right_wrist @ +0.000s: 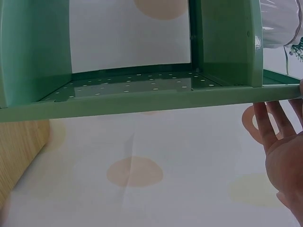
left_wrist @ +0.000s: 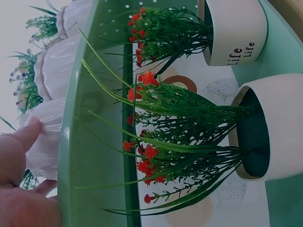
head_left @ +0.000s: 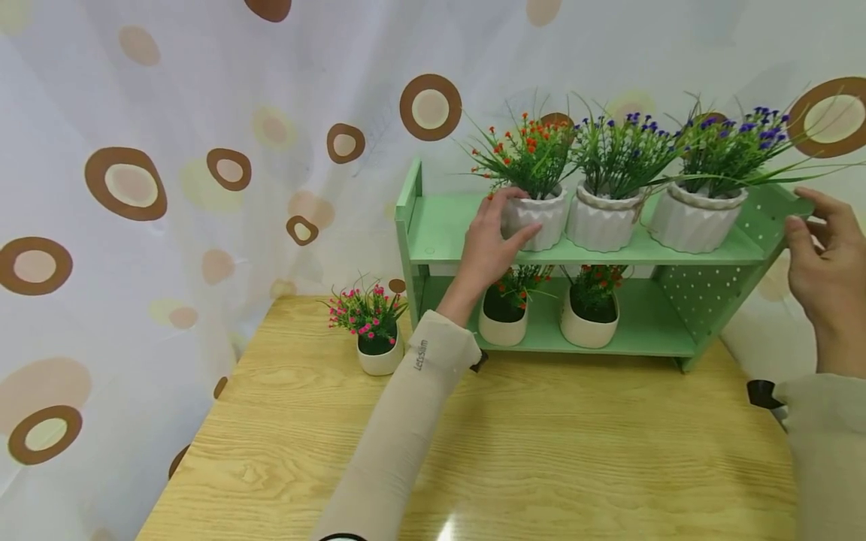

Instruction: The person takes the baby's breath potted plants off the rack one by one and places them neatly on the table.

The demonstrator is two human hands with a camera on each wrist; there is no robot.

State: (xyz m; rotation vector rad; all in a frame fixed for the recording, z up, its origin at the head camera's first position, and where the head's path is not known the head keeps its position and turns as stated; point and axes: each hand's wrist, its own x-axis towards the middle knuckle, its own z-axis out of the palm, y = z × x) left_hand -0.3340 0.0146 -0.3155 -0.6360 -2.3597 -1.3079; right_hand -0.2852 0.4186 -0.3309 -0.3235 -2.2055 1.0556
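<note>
I've got the left hand [head_left: 489, 237] gripping a white fluted pot of orange flowers [head_left: 546, 225], leftmost of three up top on a pale-green two-tier shelf [head_left: 440, 225]. Right hand [head_left: 835, 259] pinches its dotted side panel [head_left: 767, 214]. Cream pot of pink flowers [head_left: 380, 362] sits left, on the table [head_left: 575, 436].

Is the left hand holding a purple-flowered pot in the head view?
No, the left hand holds the orange-flowered pot, the leftmost of three on the upper shelf.
</note>
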